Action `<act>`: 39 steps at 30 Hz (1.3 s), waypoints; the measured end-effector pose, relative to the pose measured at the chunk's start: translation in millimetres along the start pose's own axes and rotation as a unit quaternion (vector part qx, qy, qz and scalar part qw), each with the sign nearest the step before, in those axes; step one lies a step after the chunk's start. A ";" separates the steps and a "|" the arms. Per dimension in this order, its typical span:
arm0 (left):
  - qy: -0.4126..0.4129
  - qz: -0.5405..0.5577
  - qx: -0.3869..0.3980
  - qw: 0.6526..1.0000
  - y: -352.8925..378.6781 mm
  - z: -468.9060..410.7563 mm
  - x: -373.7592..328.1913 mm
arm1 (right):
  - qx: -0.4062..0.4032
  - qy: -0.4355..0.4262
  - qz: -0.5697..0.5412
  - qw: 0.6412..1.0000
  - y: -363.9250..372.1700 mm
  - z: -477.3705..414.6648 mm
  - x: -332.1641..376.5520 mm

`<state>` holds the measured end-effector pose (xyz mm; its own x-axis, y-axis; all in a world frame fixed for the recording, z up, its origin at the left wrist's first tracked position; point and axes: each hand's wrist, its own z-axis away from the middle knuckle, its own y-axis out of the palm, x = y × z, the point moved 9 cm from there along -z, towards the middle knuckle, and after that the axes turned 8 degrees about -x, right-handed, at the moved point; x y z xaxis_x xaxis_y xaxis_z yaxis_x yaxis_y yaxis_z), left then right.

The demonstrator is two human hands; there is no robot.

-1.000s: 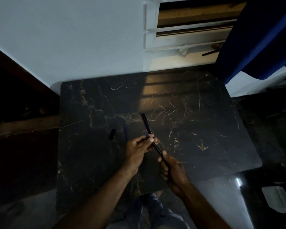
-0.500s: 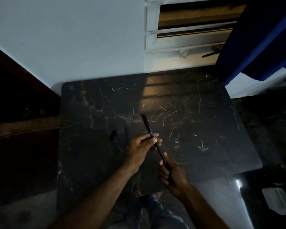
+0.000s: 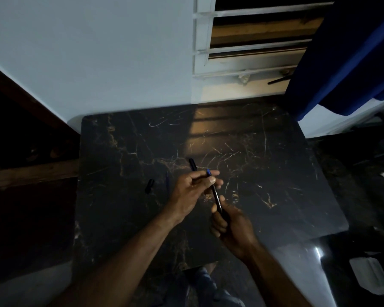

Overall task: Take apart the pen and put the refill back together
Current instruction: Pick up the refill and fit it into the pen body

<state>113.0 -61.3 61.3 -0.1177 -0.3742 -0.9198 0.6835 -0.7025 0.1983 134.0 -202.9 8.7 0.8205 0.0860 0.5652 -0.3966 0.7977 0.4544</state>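
Pen barrel: black, slim, held above the bench at a slant; lower end buried in the right hand, upper end running up into the left hand; kept off the surface, it seems, so both ends can be worked at once.
Right hand: fingers curled and pressed around the barrel's lower end; judged to be the steadying grip.
Left hand: thumb and forefinger pinching a small blue piece at the barrel's upper end; likely the refill's end or a plug, too small to tell; a fingertip hold suits pulling or seating.
Dark tip: shows just beyond the left hand; whether part of the pen or a separate piece, cannot tell.
Black cap-like piece: lying on the bench left of the hands, well apart; probably set aside.
Thin blue stick: faint, beside that piece; possibly a refill.
Bench: dark veined marble; dim light.
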 end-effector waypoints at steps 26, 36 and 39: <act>0.042 0.047 0.043 0.997 -23.2 -18.0 -21.2 | 0.043 -0.068 -0.012 0.997 77.9 -6.1 32.5; 0.012 -0.487 -0.253 0.836 -189.9 -49.7 53.7 | 0.012 -0.109 0.058 0.992 57.4 -10.7 33.2; 0.038 -0.491 -0.262 0.830 -186.8 -46.6 46.6 | 0.005 -0.118 0.063 0.991 53.2 -7.1 39.3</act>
<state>13.4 80.8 -34.4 -0.7717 0.2763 -0.5729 0.5064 -0.2781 -0.8162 148.0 -152.8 50.2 0.6449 0.0418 0.7631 -0.4952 0.7834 0.3756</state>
